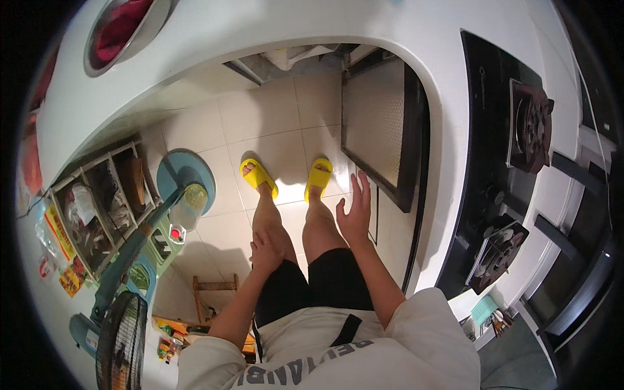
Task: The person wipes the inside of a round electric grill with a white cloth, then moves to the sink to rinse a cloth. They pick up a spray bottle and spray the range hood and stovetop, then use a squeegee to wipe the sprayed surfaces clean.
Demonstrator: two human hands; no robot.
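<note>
My left hand (266, 251) rests on my left leg near the knee, holding nothing. Out to the right, my right hand (355, 212) is raised with its fingers apart and nothing in it. It is nearest to a dark-framed cabinet door (374, 114) with a textured panel, which stands swung out below the counter. From this view I cannot tell whether the fingertips touch the door. Behind the door, under the counter, pale items (295, 57) show in part. Yellow slippers (319, 174) are on my feet, on the tiled floor (263, 112).
A white countertop (302, 22) curves around me, bearing a metal basin (90, 61) and a black gas cooktop (480, 161). To my left stand a fan (122, 341) on a round base (173, 168), a clear container (192, 207) and a rack (95, 209) of bags. A wooden stool (214, 286) is behind.
</note>
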